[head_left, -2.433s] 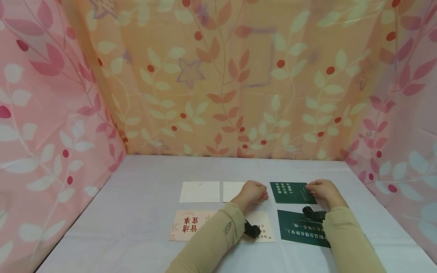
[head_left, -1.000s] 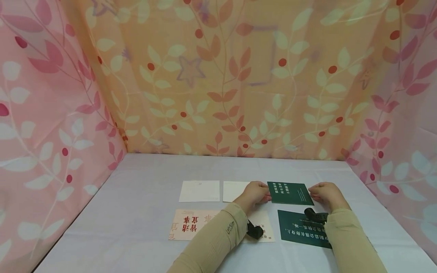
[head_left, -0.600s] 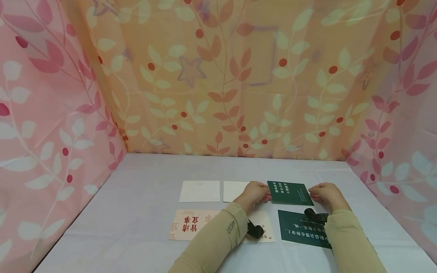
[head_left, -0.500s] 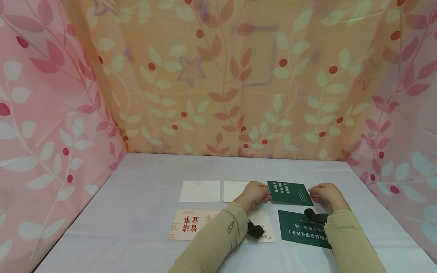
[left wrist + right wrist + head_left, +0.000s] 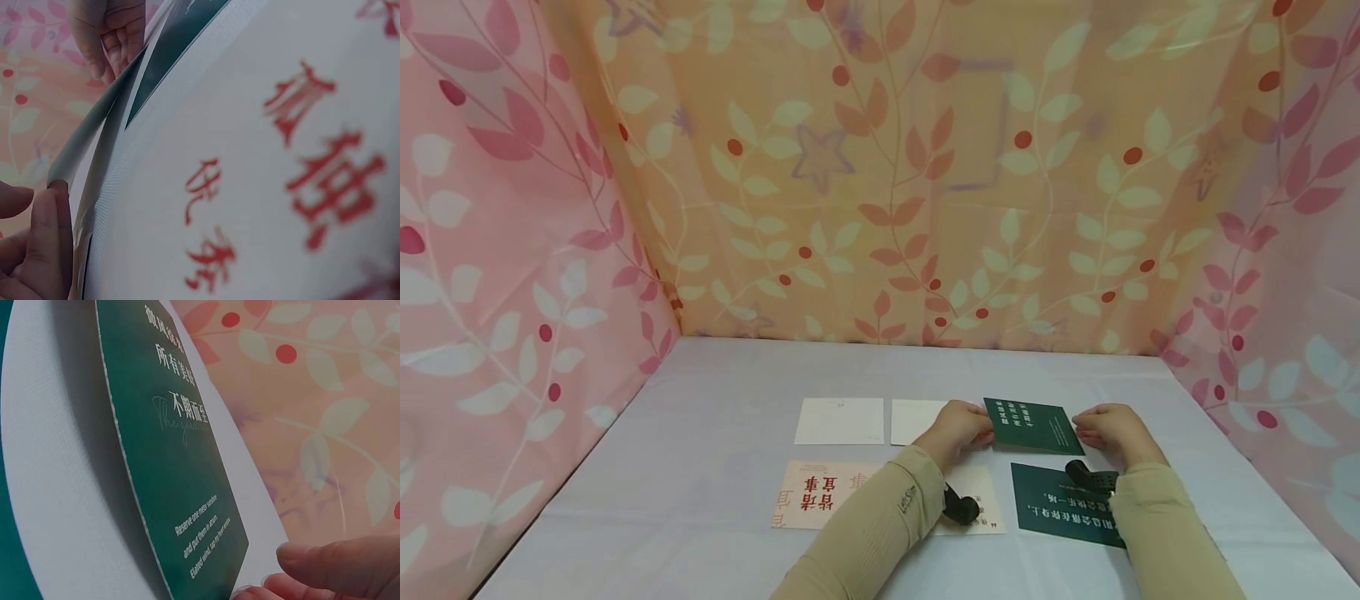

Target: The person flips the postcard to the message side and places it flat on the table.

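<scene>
I had the green card [image 5: 1033, 427] between my hands, raised a little off the table [image 5: 625, 483], printed face up, just beyond a 2nd green card [image 5: 1052, 500]. My left hand [image 5: 957, 427] met its left edge with the fingertips, thumb standing apart; my right hand [image 5: 1118, 429] was at the right edge, thumb also clear and fingers unclenched. I saw no clamp in either.

I judged the card light, thin and springy, smooth enough to slip, with corners that would crease under a hard squeeze. Its 2 ends seemed the right hold, fingertips beneath and only a slight inward push.

The head view made it look nearly flat; the left wrist view showed it bowed, with a gap below, and showed large red characters on the cream card [image 5: 988, 483] that my sleeve [image 5: 872, 525] mostly hid from above. Only the right wrist view made the small English lines legible.
</scene>
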{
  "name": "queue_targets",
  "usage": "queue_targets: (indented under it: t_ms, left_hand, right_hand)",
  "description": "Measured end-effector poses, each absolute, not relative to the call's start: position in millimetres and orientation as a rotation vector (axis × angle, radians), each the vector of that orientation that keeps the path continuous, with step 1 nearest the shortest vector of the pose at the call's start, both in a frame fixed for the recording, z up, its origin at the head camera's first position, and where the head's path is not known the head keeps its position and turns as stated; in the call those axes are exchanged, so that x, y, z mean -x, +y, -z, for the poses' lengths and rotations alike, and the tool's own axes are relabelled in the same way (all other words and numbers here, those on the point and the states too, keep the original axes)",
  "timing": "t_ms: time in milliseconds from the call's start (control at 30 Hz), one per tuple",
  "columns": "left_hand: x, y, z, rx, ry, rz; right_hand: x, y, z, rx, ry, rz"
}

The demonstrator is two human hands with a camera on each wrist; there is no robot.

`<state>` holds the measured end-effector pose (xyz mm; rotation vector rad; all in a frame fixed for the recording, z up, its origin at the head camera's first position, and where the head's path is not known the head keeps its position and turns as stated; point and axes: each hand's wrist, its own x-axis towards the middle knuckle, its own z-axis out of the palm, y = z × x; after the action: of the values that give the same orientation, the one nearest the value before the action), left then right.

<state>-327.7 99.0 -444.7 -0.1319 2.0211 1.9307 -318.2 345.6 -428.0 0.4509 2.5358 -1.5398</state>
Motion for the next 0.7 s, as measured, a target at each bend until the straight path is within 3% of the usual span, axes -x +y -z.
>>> queue_targets:
  t_ms: [700]
  left_hand:
    - [323.0, 99.6, 442.8, 0.141, 2.014, -1.956]
  right_hand:
    - [320.4, 345.9, 426.3, -0.450, 2.581, 1.419]
